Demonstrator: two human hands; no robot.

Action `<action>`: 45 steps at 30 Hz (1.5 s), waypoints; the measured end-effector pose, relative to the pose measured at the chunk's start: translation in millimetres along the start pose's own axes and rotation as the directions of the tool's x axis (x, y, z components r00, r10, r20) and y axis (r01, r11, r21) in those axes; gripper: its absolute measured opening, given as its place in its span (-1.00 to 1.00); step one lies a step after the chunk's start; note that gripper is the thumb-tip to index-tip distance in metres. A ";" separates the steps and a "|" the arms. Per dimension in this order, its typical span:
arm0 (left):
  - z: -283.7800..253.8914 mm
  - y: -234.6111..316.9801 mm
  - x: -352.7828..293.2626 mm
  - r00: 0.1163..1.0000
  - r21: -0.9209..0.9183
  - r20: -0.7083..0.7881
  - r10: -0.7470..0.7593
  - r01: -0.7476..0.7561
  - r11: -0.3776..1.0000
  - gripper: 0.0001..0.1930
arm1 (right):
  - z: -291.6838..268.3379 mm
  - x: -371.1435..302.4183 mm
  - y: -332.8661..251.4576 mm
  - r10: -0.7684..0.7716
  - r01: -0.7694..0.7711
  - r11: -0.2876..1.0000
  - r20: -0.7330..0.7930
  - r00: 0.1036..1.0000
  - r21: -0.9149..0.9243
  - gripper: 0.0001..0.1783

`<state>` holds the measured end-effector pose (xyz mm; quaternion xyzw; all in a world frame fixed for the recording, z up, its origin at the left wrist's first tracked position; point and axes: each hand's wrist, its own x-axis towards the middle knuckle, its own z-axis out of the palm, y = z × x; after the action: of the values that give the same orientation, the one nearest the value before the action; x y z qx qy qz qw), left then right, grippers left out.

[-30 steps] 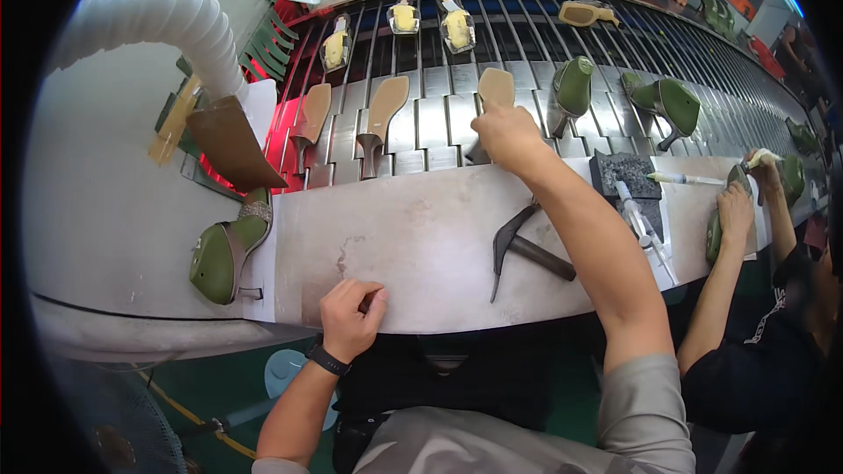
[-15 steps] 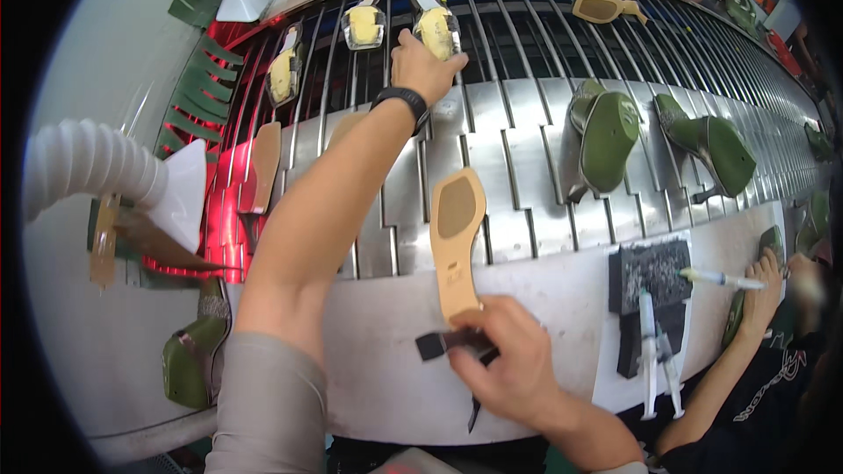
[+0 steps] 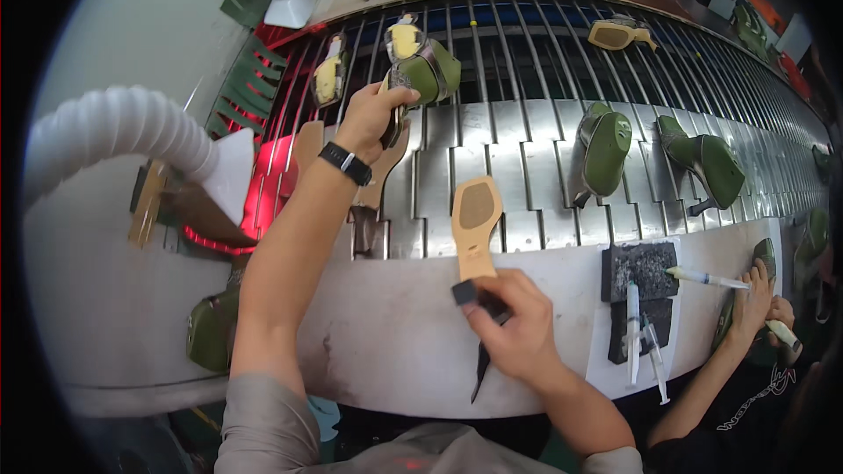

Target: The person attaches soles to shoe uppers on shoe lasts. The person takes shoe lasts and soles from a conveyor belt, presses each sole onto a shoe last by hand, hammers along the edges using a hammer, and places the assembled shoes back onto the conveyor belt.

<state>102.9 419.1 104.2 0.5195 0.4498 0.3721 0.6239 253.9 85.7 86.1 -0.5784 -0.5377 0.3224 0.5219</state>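
One held shoe (image 3: 428, 75), one held sole (image 3: 478, 224)

Green shoe (image 3: 430, 75) now in the left hand (image 3: 367, 118), earlier yellow side up on the conveyor (image 3: 493, 151)

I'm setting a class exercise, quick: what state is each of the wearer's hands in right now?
Left hand: closed, holding a green shoe.
Right hand: closed, holding a hammer; whether it also grips the tan sole cannot be told.
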 end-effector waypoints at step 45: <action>-65.3 -119.1 -447.1 0.321 0.485 0.637 0.700 -0.873 -0.041 -0.66 | 48.9 -165.2 -15.4 0.094 -0.090 0.995 -0.082 0.992 0.045 -0.88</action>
<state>-101.7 1.2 61.6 0.9238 0.1109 0.3652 0.0315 168.5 -62.0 57.5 -0.6046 -0.4814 0.3326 0.5404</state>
